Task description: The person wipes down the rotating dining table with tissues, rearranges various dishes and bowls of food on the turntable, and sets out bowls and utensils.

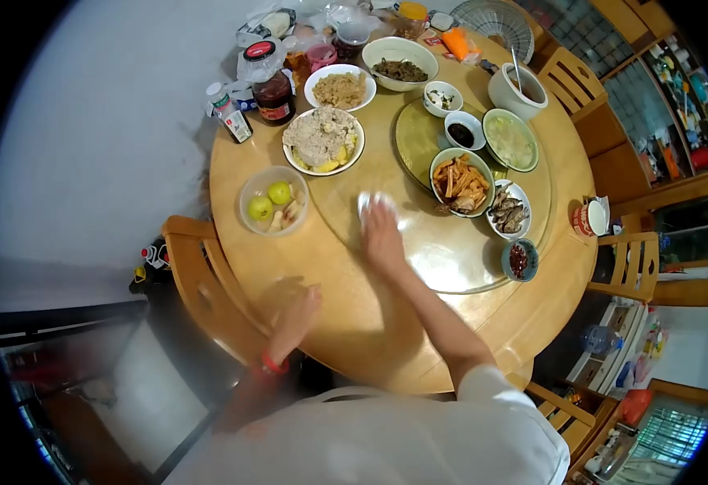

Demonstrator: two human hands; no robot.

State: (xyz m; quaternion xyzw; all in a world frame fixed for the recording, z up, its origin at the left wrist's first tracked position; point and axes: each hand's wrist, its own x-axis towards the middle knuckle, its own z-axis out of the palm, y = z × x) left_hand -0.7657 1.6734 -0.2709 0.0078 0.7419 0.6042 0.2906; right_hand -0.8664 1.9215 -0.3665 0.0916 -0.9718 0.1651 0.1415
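My right hand (382,234) lies palm down on the glass turntable (451,271), its fingers over a white tissue or cloth (364,204) that shows at the fingertips. Above the table's near left edge is my left hand (296,322), a red band on its wrist; its fingers look stretched out, slightly blurred, and nothing shows in them. Left of my right hand stands a clear plastic tub (249,222) with green fruit and pale pieces. To its right are a bowl of orange-brown strips (461,182), a plate of small fish (509,212) and a small chili bowl (520,260).
Several more dishes, including a plate of pale crumbly food (322,141) and a bowl of light soup (510,139), stand farther back. A dark sauce jar (273,95) and a bottle (231,117) line the left rim. Wooden chairs (200,279) surround the round table (354,339).
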